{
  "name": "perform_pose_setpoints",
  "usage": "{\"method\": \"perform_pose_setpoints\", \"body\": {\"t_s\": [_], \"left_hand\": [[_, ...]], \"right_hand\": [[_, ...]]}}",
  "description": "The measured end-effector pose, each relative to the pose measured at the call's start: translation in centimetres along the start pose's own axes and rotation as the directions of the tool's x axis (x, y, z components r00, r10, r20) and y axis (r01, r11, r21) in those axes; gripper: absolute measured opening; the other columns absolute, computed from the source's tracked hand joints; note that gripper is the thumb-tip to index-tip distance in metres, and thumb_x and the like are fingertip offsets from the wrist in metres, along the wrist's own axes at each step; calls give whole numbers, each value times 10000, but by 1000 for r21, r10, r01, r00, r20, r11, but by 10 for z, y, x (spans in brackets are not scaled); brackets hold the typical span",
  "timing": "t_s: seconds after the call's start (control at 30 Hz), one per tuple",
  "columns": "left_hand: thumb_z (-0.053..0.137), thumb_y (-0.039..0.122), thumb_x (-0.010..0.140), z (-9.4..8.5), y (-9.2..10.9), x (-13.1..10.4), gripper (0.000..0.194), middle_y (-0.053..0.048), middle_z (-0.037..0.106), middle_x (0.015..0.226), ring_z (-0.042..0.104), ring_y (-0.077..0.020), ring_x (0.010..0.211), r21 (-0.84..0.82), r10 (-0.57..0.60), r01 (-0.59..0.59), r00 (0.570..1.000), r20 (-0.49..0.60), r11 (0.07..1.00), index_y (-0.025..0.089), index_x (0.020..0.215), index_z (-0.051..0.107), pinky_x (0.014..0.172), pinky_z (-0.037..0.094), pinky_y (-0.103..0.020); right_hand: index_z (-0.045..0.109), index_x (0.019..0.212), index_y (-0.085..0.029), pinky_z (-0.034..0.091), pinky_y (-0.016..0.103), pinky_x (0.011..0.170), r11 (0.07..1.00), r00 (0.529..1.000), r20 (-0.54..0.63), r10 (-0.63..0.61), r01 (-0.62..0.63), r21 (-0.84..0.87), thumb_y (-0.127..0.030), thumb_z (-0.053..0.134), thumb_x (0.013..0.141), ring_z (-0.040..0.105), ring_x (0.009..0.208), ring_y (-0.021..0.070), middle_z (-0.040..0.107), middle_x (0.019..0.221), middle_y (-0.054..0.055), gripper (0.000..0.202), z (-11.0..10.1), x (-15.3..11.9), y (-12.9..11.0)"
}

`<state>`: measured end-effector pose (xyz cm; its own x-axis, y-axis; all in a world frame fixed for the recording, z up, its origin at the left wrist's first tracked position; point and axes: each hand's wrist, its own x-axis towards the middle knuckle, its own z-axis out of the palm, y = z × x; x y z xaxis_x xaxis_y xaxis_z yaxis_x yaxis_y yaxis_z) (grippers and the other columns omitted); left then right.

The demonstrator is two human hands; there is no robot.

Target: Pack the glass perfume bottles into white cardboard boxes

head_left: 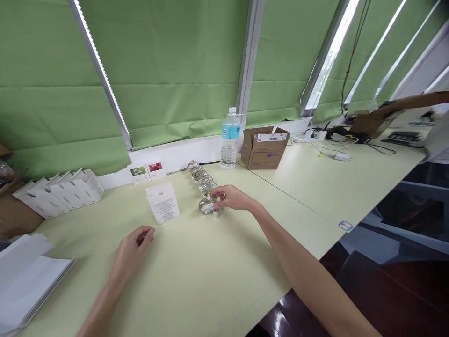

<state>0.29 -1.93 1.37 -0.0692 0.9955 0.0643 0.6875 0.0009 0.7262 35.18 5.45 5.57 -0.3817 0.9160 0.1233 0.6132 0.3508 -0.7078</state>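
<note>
My right hand [233, 197] reaches to the front of a row of round clear glass bottles [200, 178]. Its thumb and fingers close on the nearest glass bottle [206, 206], partly covering it. A small silver cap [215, 213] stands on the table just beside that bottle, under the fingertips. Resting on the tabletop at the left, my left hand [135, 242] has its fingers curled in, with nothing visible in them. Beyond it, an upright white carton [163, 204] with printed text has its top flap raised.
Several white cartons [66, 193] stand in a row at the back left, above a stack of white paper sheets [31, 281]. Two picture cards [139, 173] lean at the wall. A water bottle [229, 145] and an open cardboard box [264, 152] stand behind; cables and a charger [341, 157] lie right.
</note>
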Motion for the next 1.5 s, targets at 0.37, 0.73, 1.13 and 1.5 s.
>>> {"method": "perform_pose_setpoints", "body": {"t_s": [0.37,0.73,1.13,1.5], "left_hand": [[499,545,813,19,26,-14,347,3,611,718,528,-148,623,-114,82,-70,991,106,991,230,882,627,563,383,-239],[580,480,779,66,81,6,616,-90,598,1139,529,-128,619,-168,206,-179,966,158,969,254,1334,438,610,422,-272],[576,492,775,87,63,20,426,26,557,630,473,-124,559,-274,217,-156,953,211,949,191,1077,600,534,332,-233],[631,442,740,74,59,16,437,13,596,683,549,-145,648,-396,189,-77,949,252,915,183,1090,599,595,400,-247]], "right_hand": [[686,1003,-207,450,250,639,997,998,41,-52,54,-61,-330,709,694,584,716,149,695,925,22,333,22,-2,-25],[667,1078,-197,474,264,721,1000,997,-79,-4,2,-22,-328,543,854,632,834,168,704,973,50,288,-4,-9,-17],[690,1035,-217,393,215,590,863,978,83,194,-130,-488,-192,640,713,623,818,178,701,921,52,327,-2,-10,7],[706,816,-186,402,235,649,874,997,-42,63,-76,-479,-168,591,793,625,764,166,705,839,48,120,10,-7,-11]]}}
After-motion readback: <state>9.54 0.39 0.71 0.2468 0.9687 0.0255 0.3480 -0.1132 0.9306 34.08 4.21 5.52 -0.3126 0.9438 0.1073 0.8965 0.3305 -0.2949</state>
